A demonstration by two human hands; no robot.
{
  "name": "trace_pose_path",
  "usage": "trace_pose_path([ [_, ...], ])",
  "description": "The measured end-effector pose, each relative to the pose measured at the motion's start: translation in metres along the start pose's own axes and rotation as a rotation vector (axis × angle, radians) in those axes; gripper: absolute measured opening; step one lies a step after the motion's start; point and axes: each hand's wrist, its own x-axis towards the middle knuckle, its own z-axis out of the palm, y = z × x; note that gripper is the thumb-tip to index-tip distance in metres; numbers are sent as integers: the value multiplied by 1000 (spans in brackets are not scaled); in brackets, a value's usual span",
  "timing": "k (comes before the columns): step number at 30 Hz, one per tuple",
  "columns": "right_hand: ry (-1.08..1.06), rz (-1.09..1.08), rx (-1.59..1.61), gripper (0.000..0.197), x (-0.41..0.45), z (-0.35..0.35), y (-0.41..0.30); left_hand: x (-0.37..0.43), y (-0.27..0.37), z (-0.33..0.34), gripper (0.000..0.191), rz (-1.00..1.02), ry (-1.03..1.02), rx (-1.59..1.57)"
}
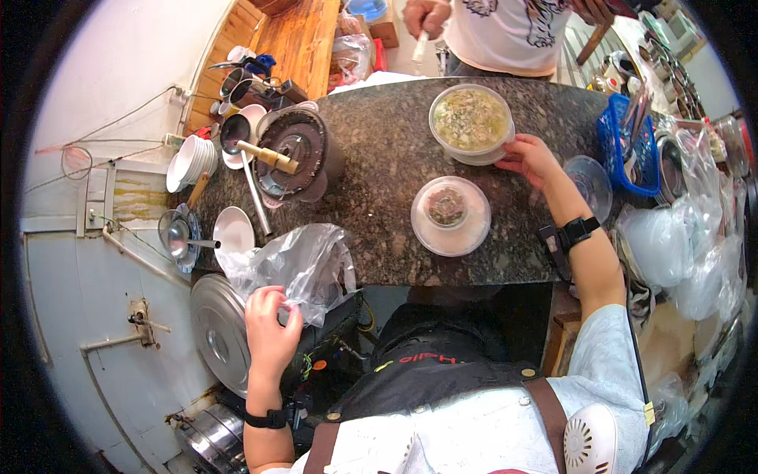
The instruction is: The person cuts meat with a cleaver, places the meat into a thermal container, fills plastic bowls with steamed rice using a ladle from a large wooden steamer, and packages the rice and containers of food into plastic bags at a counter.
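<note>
My left hand [272,326] pinches the edge of a clear plastic bag [308,266], which spreads over the counter's near edge. At the far side of the counter, my right hand [527,161] has its fingers on the right rim of a round plastic container [472,118] full of yellowish broth with chopped bits. That container appears to rest on another pale container. Between my arms stands a second round container [451,239] with white contents, perhaps rice. A small tub [446,206] of chopped food sits on top of it.
On the dark stone counter [379,148], a brown lidded pot [293,154], ladle [235,133] and stacked white bowls [192,163] stand left. A blue basket [628,145] of utensils and a clear plastic bowl [587,186] are right. Across the counter, another person's hand [426,18] holds a whitish object.
</note>
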Motion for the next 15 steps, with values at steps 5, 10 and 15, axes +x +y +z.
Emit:
trace_pose_path([
  [5,47,-70,-7,23,-59,-23,-34,-8,11,2,34,-457,-211,-1214],
  [10,-49,-146,36,22,-129,-35,-79,-3,5,13,25,-323,-37,-441],
  [15,-85,-225,-30,19,-198,-18,-126,13,17,25,16,-522,266,-1830],
])
